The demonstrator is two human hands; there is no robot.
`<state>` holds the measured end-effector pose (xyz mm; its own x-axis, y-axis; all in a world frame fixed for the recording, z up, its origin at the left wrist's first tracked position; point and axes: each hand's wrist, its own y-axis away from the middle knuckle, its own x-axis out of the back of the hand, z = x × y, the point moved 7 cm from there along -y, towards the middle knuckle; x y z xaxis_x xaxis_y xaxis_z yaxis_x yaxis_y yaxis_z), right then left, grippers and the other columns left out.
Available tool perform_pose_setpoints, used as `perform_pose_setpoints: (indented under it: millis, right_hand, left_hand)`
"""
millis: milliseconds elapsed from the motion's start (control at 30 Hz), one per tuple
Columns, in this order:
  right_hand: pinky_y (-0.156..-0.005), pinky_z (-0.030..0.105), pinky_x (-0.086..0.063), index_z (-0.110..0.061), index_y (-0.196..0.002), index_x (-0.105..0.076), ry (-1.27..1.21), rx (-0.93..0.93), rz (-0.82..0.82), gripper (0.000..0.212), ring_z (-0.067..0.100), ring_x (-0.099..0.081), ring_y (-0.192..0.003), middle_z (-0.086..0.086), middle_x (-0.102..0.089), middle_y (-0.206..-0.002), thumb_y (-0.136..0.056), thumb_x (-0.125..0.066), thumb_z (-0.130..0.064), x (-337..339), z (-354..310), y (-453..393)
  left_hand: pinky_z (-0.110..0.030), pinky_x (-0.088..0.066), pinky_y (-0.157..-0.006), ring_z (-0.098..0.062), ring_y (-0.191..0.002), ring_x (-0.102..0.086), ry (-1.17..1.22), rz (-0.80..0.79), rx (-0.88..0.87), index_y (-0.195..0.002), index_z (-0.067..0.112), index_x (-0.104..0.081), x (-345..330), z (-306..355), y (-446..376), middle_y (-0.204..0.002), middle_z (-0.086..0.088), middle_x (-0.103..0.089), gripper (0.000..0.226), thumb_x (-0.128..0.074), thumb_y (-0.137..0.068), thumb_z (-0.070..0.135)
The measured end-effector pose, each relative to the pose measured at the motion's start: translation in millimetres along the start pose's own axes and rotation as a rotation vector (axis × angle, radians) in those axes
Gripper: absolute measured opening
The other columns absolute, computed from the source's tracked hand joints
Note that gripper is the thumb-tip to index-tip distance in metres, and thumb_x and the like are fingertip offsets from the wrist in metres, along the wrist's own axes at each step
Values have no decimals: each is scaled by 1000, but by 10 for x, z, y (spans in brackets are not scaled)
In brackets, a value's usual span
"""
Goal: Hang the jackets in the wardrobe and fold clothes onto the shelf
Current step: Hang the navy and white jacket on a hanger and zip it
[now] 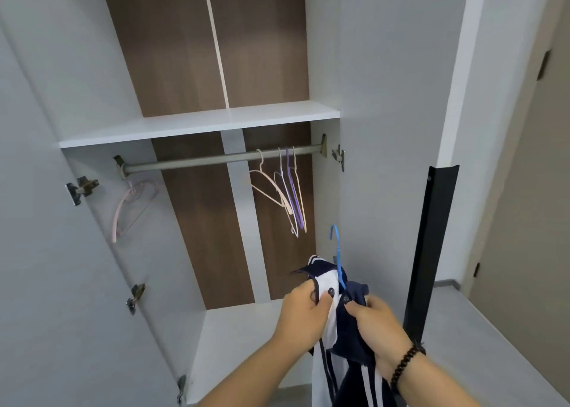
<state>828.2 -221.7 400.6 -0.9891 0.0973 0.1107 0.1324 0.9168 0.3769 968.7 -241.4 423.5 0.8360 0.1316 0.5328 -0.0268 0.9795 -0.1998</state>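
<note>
A navy and white jacket (345,338) hangs on a blue hanger (337,258) in front of the open wardrobe, low and to the right. My left hand (300,311) grips the white collar side. The navy side is held by my right hand (374,323), which wears a bead bracelet. The hanger's hook sticks up above the collar, well below the grey rail (216,159). A white shelf (197,124) runs above the rail with nothing on it.
Several pale hangers (290,190) hang at the rail's right end and a pink hanger (129,206) at its left end. The wardrobe doors stand open on both sides. A black upright strip (431,246) stands to the right, near a beige door (530,190).
</note>
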Motion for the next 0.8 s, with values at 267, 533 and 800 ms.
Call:
perform_pose_setpoints:
  millis: [267, 533, 800]
  right_hand:
    - [-52, 27, -36, -10, -74, -46, 40, 190, 161, 20, 17, -42, -57, 7, -46, -65, -93, -54, -10, -7, -185, -466]
    - [-53, 29, -32, -12, -68, -42, 5, 329, 346, 28, 16, -37, -55, 3, -40, -59, -88, -61, -16, -30, -504, -907]
    - [-61, 35, -44, -1, -73, -57, -75, 334, 510, 23, 18, -51, -59, 10, -58, -62, -85, -67, -18, -206, -753, -1519]
  left_hand:
    - [-40, -48, -78, -31, -85, -55, 19, -198, -123, -94, -10, -62, -177, -106, -534, -95, -23, -56, 28, -60, -94, 18]
    - [-36, -48, -74, -15, -76, -51, 29, -464, -81, -94, -5, -60, -438, -548, -1230, -92, -23, -63, 33, -59, -94, 28]
    - [-29, -56, -80, 3, -81, -64, 52, -368, 9, -103, 38, -55, -3, -1166, -2510, -96, 16, -67, 39, -69, -71, 55]
